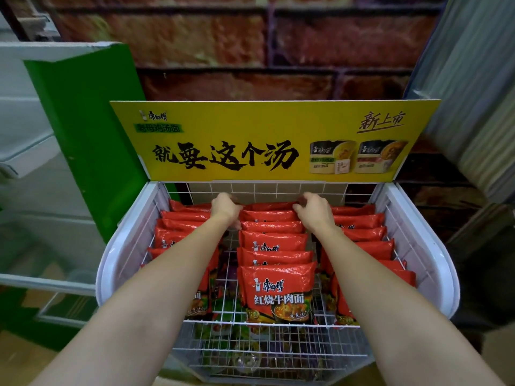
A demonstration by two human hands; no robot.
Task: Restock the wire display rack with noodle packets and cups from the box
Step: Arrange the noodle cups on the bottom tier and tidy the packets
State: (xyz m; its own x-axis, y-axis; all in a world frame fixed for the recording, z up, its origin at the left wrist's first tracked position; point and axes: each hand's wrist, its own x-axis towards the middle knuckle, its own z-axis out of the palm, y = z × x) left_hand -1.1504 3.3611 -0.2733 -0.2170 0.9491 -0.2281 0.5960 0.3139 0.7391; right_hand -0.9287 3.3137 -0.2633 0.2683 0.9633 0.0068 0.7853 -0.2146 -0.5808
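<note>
Both hands reach to the back of the wire rack [278,324]: the left hand [225,208] and right hand [313,210] grip the rearmost red noodle packet [269,206] of the middle row, below a yellow sign [250,140].

Red noodle packets [274,285] upright in wire rack [267,346]

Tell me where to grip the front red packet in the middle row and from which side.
Pinch the front middle packet along its crimped top edge, coming from above. It stands upright, tilted back against the packets behind; the wire rack front rail blocks its lower part, leaving the top free.
</note>
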